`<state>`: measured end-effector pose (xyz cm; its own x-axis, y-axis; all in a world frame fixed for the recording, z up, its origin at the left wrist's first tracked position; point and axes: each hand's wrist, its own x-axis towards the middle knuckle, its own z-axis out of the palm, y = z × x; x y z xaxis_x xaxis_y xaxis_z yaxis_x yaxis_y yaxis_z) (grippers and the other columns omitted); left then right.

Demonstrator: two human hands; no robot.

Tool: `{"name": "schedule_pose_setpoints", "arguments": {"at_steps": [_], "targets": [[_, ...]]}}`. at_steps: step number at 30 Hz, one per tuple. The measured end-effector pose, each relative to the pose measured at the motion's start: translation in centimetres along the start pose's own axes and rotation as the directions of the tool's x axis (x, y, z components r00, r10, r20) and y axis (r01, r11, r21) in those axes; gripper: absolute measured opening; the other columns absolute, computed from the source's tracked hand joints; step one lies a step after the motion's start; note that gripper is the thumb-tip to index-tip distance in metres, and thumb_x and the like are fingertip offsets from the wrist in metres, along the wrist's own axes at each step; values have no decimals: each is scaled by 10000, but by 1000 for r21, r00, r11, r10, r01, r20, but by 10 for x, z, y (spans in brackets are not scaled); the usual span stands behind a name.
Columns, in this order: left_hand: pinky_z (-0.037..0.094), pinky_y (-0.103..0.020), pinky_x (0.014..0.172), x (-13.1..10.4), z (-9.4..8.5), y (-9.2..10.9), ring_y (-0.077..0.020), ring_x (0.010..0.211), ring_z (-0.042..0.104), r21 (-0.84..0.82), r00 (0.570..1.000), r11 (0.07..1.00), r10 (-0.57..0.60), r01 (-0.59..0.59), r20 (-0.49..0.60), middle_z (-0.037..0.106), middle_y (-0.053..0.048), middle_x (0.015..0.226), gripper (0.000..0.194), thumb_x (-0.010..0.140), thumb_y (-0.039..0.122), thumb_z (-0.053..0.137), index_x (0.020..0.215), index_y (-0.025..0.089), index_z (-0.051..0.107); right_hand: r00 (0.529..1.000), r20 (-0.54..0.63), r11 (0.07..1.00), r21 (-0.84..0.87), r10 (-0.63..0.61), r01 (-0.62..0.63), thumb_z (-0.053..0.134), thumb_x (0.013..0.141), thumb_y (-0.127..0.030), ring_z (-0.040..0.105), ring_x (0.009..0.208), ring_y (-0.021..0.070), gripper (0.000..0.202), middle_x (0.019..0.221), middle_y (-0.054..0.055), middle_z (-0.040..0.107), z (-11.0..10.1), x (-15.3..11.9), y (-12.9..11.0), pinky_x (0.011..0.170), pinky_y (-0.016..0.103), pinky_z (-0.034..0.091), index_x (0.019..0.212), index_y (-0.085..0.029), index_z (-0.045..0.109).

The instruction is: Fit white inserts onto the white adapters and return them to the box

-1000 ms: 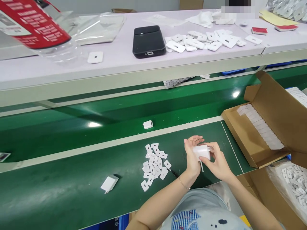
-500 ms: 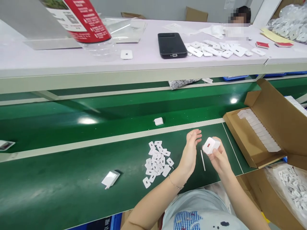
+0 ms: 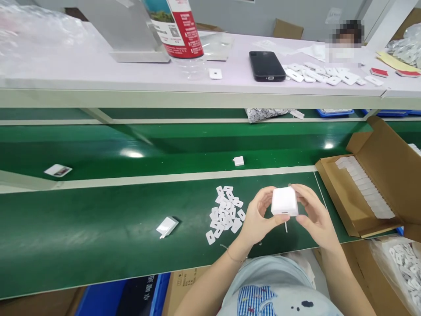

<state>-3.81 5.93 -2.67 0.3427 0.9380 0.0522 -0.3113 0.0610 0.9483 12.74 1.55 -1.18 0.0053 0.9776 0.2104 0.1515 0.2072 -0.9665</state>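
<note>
While both hands steady the white charger above the green counter, its broad blank face is directed up at the camera and its slotted end toward the wearer. The long axis appears to run away from the wearer, foreshortened by the view. The far end is mostly concealed; only a small trace of metal shows beside the right fingertips. The charger's underside is hidden, and it covers the upper part of a thin white stick. The left hand is partly closed, thumb along the near left corner, fingers curled behind the left side. The right hand is more open, fingers against the far right corner, thumb tip at the near right corner. A pile of white plates lies just beside the left hand, on its outer side
</note>
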Motion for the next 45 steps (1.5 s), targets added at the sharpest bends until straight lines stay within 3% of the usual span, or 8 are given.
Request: {"name": "schedule_pose_setpoints", "arguments": {"at_steps": [16, 22, 26, 29, 32, 37, 42, 45], "targets": [[570, -353, 861, -5, 9, 5, -233, 1018, 665, 399, 932, 847, 357, -351, 60, 682, -88, 1113, 510, 713, 268, 803, 1162, 221, 564, 960, 83, 959, -70, -268, 274, 636, 900, -321, 546, 1240, 274, 440, 1350, 74, 558, -11, 0, 12, 932, 381, 540, 1332, -368, 570], [534, -423, 949, 22, 11, -36, -249, 1083, 649, 760, 709, 254, 610, -598, 355, 711, -98, 1131, 430, 825, 70, 554, 1240, 184, 551, 989, -139, 998, -26, 53, -57, 665, 873, -307, 463, 1332, 263, 551, 1482, 84, 435, -4, -19, 47, 1041, 414, 471, 1396, -334, 497], [503, -402, 991, 31, 28, -64, -228, 1089, 645, 667, 568, -14, 513, -745, 644, 715, -72, 1170, 456, 852, 12, 489, 1273, 176, 559, 930, -269, 966, 130, 250, -222, 705, 818, -386, 591, 1190, 260, 628, 1352, 123, 571, -15, -28, 80, 992, 429, 508, 1391, -257, 483], [499, -443, 1011, 41, 38, -80, -273, 1246, 556, 714, 653, -57, 360, -698, 666, 587, -95, 1375, 558, 856, 16, 475, 1376, 216, 484, 860, -441, 964, 52, 258, -262, 738, 752, -444, 620, 1132, 274, 603, 1265, 124, 629, -62, -19, 112, 955, 424, 520, 1284, -216, 569], [529, -523, 963, 55, 29, -99, -342, 1312, 492, 813, 798, -87, 155, -576, 582, 469, -104, 1483, 601, 866, 68, 458, 1432, 264, 419, 644, -751, 911, -150, 147, -383, 742, 708, -474, 571, 1173, 303, 631, 1270, 124, 611, -141, 7, 151, 979, 444, 477, 1257, -205, 588], [530, -582, 936, 62, -39, -145, -386, 1295, 505, 920, 924, -92, -37, -382, 380, 444, -104, 1499, 444, 886, 212, 458, 1310, 287, 564, 433, -894, 832, -151, 116, -533, 718, 797, -346, 543, 1160, 303, 473, 1173, 122, 615, -259, 63, 229, 1000, 516, 425, 1208, -145, 598], [551, -557, 901, 54, -126, -172, -384, 1212, 573, 961, 976, -168, -16, -218, 218, 554, -104, 1391, 370, 844, 252, 488, 1158, 297, 679, 330, -937, 770, -127, 113, -625, 607, 924, -340, 567, 1136, 253, 345, 1272, 94, 567, -295, 99, 290, 959, 493, 471, 1218, -163, 575], [527, -561, 933, 80, -145, -159, -392, 1210, 568, 976, 991, -179, 10, -126, 130, 580, -133, 1345, 338, 821, 269, 507, 1090, 246, 711, 289, -953, 752, -122, 94, -647, 610, 920, -345, 541, 1175, 269, 382, 1309, 101, 541, -301, 108, 310, 978, 510, 455, 1254, -169, 554]]}}
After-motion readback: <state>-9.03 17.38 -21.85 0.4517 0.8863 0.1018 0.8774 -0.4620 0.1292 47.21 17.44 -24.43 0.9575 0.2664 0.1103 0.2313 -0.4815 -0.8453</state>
